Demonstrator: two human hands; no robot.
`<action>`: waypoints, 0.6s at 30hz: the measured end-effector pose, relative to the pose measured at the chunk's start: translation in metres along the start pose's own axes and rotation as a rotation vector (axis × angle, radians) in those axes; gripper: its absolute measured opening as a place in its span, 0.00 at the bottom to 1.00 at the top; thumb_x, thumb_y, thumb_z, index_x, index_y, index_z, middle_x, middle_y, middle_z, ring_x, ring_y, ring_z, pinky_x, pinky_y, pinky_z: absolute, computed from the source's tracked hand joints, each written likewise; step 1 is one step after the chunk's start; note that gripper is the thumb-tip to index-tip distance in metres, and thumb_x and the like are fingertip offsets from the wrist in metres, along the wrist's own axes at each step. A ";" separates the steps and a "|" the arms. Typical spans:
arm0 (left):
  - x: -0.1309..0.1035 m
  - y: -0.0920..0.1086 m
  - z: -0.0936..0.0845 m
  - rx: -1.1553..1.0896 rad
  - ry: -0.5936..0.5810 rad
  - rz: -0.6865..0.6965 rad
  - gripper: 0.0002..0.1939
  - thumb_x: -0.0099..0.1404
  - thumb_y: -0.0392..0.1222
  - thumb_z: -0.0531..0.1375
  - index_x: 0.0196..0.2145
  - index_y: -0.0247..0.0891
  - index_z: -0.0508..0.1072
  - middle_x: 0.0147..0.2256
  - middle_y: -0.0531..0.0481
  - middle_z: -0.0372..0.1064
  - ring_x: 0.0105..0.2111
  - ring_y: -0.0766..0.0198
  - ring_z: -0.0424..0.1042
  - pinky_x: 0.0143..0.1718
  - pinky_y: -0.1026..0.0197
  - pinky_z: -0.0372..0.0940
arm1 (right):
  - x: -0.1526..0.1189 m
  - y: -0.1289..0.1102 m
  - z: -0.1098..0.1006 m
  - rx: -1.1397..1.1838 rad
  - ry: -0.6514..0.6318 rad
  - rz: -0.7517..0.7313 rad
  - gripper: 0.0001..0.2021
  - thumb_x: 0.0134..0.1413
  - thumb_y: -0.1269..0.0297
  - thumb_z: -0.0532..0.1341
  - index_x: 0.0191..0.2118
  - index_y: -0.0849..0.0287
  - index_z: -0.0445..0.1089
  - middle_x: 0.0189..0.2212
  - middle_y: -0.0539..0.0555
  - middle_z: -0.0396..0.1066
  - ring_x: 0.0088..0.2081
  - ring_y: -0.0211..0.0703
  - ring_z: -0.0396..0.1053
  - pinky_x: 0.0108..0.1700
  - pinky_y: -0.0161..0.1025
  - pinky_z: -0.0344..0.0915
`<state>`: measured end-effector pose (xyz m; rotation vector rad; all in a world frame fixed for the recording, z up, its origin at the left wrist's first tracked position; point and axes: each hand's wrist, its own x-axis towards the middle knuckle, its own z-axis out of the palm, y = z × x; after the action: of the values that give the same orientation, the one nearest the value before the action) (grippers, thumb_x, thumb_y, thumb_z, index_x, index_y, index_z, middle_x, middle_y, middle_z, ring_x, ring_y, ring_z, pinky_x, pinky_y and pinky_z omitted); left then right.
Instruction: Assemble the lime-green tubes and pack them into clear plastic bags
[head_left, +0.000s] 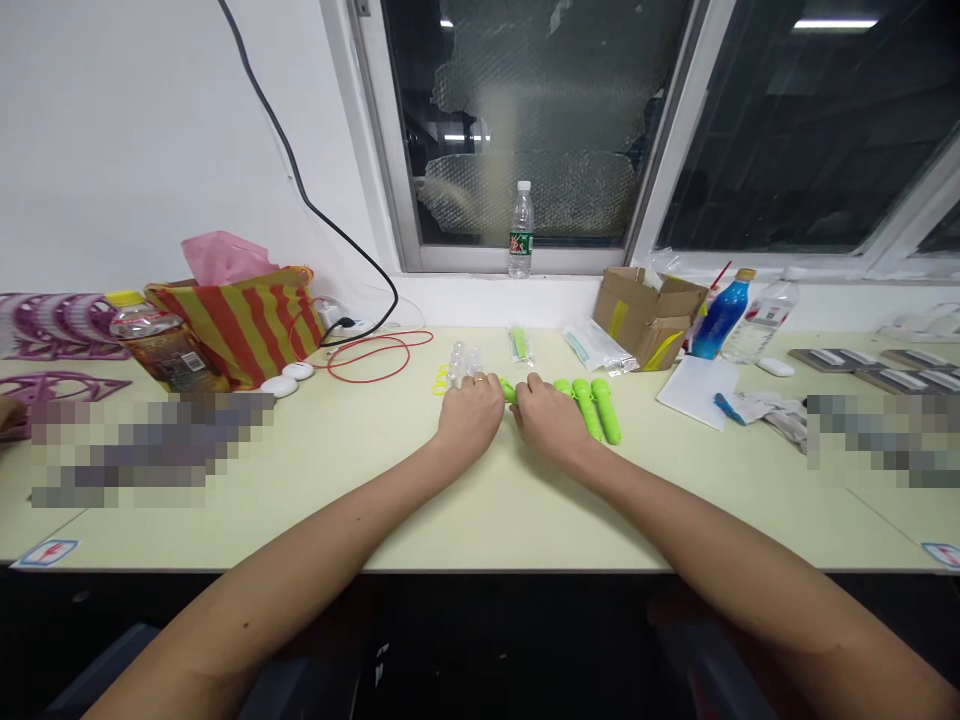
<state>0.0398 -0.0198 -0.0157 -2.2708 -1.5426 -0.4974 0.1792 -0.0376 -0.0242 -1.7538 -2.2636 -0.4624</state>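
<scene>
My left hand (469, 416) and my right hand (552, 418) are close together over the middle of the table, both with curled fingers. Between them shows a short stretch of a bright green flashlight-shaped piece (508, 390); most of it is hidden by my fingers, and both hands grip it. Just right of my right hand lie several similar green flashlight-shaped pieces (606, 412), side by side with their round heads away from me. Beyond my left hand are small clear plastic parts (463, 360) and thin yellow loops (440, 379).
A bagged green piece (520, 344) and a clear plastic packet (600, 345) lie farther back. A cardboard box (645, 312) stands behind them. Left are a striped bag (251, 325), a drink bottle (161, 345) and red cord (367, 357). Right are a blue bottle (721, 315) and white pad (697, 388).
</scene>
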 end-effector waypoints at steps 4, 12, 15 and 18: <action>0.011 -0.017 0.000 -0.410 0.190 -0.010 0.11 0.67 0.40 0.53 0.45 0.34 0.69 0.43 0.38 0.70 0.46 0.51 0.70 0.44 0.51 0.65 | 0.001 0.001 -0.004 -0.047 0.050 0.054 0.09 0.65 0.67 0.51 0.47 0.60 0.64 0.44 0.63 0.64 0.40 0.50 0.67 0.32 0.39 0.61; 0.020 -0.036 -0.009 -1.076 -0.070 0.030 0.13 0.62 0.40 0.54 0.39 0.38 0.78 0.40 0.48 0.76 0.41 0.59 0.73 0.45 0.58 0.67 | 0.002 0.006 -0.002 -0.039 0.147 -0.057 0.11 0.64 0.71 0.50 0.50 0.58 0.62 0.40 0.58 0.65 0.35 0.46 0.65 0.30 0.39 0.52; 0.021 -0.041 -0.013 -1.115 -0.064 0.089 0.16 0.60 0.36 0.53 0.40 0.39 0.78 0.43 0.49 0.76 0.43 0.59 0.73 0.47 0.58 0.67 | 0.004 0.011 -0.001 -0.004 0.182 -0.056 0.10 0.64 0.71 0.50 0.49 0.58 0.62 0.40 0.57 0.65 0.35 0.45 0.64 0.30 0.40 0.49; 0.022 -0.046 -0.013 -1.165 -0.067 0.126 0.18 0.59 0.34 0.53 0.42 0.38 0.78 0.44 0.48 0.75 0.45 0.59 0.72 0.48 0.58 0.67 | 0.007 0.014 0.001 0.038 0.200 -0.045 0.08 0.64 0.69 0.51 0.46 0.58 0.63 0.39 0.56 0.66 0.34 0.45 0.63 0.29 0.40 0.46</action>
<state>0.0027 0.0076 0.0099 -3.1559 -1.2383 -1.6135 0.1914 -0.0280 -0.0208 -1.5660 -2.1606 -0.5720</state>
